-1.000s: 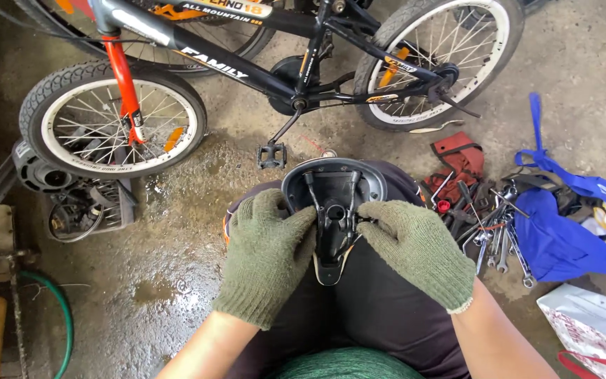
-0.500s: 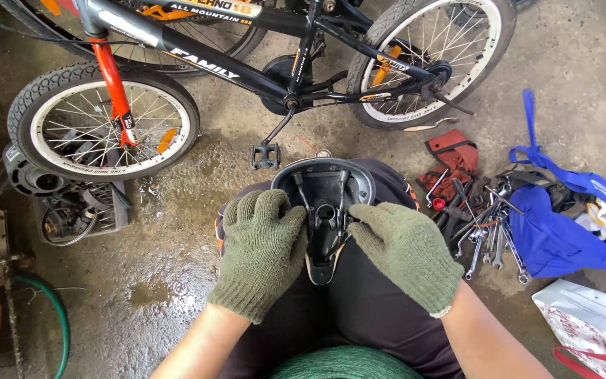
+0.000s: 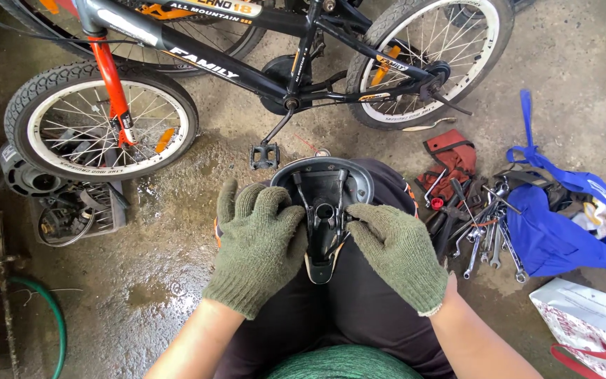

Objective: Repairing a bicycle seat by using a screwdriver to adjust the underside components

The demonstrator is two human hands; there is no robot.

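Note:
A black bicycle saddle (image 3: 325, 203) lies upside down on my lap, its underside and rails facing up. My left hand (image 3: 259, 242), in a green knit glove, rests against the saddle's left side with the fingers spread. My right hand (image 3: 398, 253), gloved the same way, presses its fingertips on the right rail near the clamp. Both hands hold the saddle steady between them. The nose of the saddle points toward me.
A small black bicycle (image 3: 268, 67) with a red fork stands ahead on the wet concrete, its pedal (image 3: 264, 156) close to my knee. Several wrenches (image 3: 482, 228) and a red pouch (image 3: 450, 158) lie at right beside a blue bag (image 3: 562, 224). A green hose (image 3: 47, 309) curls at left.
My view has shifted slightly. Both hands have slid a little down and apart on the saddle, the left fingers spreading wider; the saddle stays on my lap.

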